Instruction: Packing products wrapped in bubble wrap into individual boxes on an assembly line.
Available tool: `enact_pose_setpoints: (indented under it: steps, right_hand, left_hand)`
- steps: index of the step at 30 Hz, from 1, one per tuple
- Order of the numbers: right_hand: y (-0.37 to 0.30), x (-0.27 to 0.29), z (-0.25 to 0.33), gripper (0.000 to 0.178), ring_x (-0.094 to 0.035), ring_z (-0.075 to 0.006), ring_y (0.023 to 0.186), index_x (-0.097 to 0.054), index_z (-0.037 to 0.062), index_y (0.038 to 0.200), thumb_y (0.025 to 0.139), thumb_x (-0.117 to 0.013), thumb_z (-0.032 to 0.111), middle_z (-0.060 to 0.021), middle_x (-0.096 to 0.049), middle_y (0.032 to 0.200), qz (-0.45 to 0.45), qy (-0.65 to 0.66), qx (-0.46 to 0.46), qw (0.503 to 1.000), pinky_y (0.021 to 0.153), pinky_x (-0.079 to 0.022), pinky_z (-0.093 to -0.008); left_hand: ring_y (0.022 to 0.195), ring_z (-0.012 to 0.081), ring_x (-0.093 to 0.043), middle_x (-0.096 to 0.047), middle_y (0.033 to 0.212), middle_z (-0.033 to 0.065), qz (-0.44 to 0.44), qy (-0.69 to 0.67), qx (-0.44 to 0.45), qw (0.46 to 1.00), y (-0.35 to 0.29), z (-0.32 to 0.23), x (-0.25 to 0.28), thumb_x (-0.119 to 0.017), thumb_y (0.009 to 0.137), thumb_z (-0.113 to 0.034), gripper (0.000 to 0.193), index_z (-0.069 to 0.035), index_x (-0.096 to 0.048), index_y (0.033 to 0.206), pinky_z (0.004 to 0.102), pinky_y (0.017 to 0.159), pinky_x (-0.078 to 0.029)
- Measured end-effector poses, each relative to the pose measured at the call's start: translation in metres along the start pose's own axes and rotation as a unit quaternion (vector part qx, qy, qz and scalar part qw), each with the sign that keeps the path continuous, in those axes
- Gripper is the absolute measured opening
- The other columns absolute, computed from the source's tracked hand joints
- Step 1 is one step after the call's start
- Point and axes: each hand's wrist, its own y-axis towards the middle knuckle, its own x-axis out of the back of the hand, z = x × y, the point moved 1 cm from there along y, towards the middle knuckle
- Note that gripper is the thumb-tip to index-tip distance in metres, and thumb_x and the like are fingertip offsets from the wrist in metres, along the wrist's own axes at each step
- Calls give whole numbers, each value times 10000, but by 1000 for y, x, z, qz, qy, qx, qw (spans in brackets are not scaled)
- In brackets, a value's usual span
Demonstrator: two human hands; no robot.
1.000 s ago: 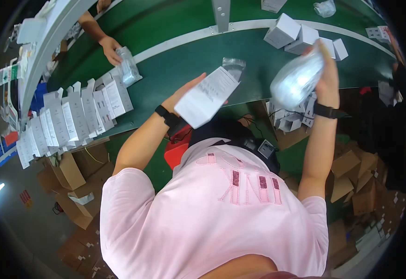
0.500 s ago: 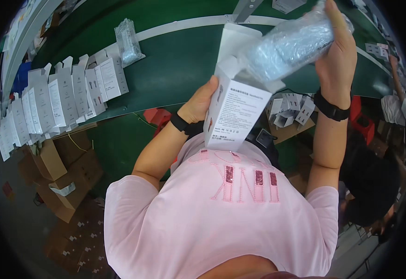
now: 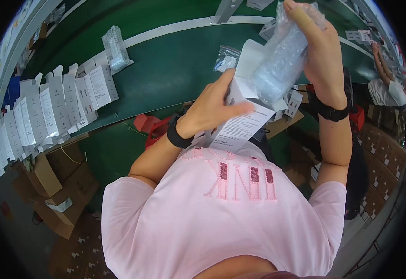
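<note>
My left hand [image 3: 212, 106] is wrapped round an upright white carton [image 3: 241, 126] held against my shirt, its thumb across the printed front. The carton's top flap [image 3: 251, 56] stands open at the far side. From the upper right my right hand [image 3: 323, 63] grips a bubble-wrapped packet [image 3: 279, 69] by its upper end. The packet is tilted, and its lower end sits at the carton's open mouth; how far inside it reaches is hard to see. On the green bench behind the carton lies a small clear zip bag [image 3: 227, 59] with something white in it.
A row of open white cartons [image 3: 49, 109] lines the bench's left edge, with another bubble-wrapped packet [image 3: 116, 50] behind it. Brown cardboard boxes [image 3: 59, 179] stand below left, near a red stool [image 3: 149, 124]. Another person [image 3: 386, 90] is at the far right.
My right hand has moved left and tipped the packet steeper, its lower end now at the carton's mouth. My left thumb has come across the carton's front. The zip bag has come into sight.
</note>
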Motion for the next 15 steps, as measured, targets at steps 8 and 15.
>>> enact_pose_setpoints:
  steps: [8, 15]
  right_hand:
    - [-9, -40, 58, 189, -614, -148, 786, -612, 36, 979, 942, -597, 220, -54, -637, 879, -423, -427, -139, 787, 727, -484, -275]
    - [1, -6, 4, 135, -591, -90, 661, -625, 59, 911, 944, -599, 187, 3, -626, 784, -69, 107, 16, 992, 612, -462, -238]
  left_hand:
    - [1020, 275, -599, -615, 1126, 227, -7, -52, 68, 996, 12, -10, 4, -598, 858, -469, 716, 123, -461, 1238, 336, 877, -455]
    - [1045, 225, -584, -647, 1094, 154, -1, -141, 63, 988, 22, -3, -12, -243, 999, -593, 797, 114, -482, 1277, 302, 934, -434]
